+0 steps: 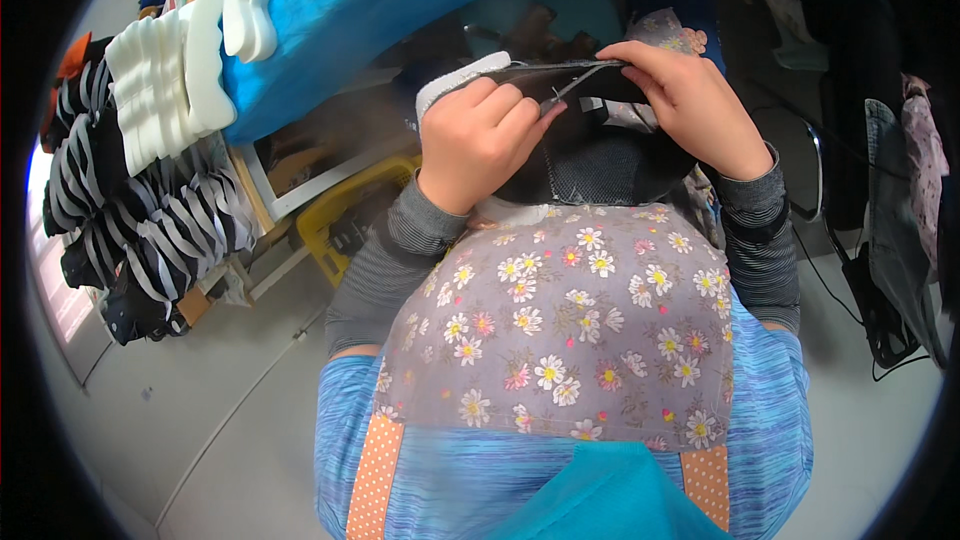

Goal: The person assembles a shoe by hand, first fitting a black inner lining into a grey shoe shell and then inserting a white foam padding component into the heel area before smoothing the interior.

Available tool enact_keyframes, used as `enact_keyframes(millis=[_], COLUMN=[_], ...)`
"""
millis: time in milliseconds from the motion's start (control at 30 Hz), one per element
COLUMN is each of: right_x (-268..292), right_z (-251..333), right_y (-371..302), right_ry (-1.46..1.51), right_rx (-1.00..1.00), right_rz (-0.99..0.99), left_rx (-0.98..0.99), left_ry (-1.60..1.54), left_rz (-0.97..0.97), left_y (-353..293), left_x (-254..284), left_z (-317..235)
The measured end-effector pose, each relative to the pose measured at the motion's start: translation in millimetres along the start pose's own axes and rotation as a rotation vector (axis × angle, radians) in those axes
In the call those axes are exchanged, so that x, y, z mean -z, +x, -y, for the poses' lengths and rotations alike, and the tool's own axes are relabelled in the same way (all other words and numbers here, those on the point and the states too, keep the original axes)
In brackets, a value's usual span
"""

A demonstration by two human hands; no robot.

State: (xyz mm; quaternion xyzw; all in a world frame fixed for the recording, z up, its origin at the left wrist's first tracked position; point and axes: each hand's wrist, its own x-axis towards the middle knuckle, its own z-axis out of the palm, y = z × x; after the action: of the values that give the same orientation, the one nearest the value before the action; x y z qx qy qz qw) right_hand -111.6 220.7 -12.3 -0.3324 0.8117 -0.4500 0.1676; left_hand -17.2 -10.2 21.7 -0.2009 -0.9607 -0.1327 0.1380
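Observation:
My left hand [480, 135] is closed around a small metal snipping tool [560, 95], its tip pointing at the rim of a black shoe upper [590, 155] with a white padded edge. My right hand [690, 100] grips the top rim of that shoe upper from the right, fingers curled over the edge. The piece is held in front of my chest, above a grey flowered apron [570, 330]. The lower part of the shoe upper is hidden behind my hands and the apron.
A blue-covered table [330, 10] stands at upper left with stacked white foam pieces [170, 80] on its edge. Several black-and-white striped shoe pieces [140, 220] hang beside it. A yellow crate [340, 210] sits beneath. Dark fabric items hang at the right [900, 200].

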Motion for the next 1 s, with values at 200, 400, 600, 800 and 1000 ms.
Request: enact_keyframes(millis=[200, 400, 600, 800, 1000], right_x=[1, 5, 16, 13, -5], right_z=[2, 2, 12, 24, 11], right_y=[-3, -5, 5, 23, 20], right_ry=[-0.012, -0.031, -0.249, -0.554, -0.463], right_rx=[0.06, 0.067, 0.131, 0.234, 0.284], right_rz=[-0.025, -0.017, 0.077, 0.197, 0.063], left_rx=[0.092, 0.129, -0.098, -0.09, 0.088], left_ry=[0.006, 0.0, 0.0, 0.006, 0.036], left_rz=[-0.072, -0.15, -0.105, -0.114, -0.126], left_y=[4, 5, 13, 15, 10], left_x=[-8, -16, -14, -11, -15], left_z=[7, 8, 4, 4, 3])
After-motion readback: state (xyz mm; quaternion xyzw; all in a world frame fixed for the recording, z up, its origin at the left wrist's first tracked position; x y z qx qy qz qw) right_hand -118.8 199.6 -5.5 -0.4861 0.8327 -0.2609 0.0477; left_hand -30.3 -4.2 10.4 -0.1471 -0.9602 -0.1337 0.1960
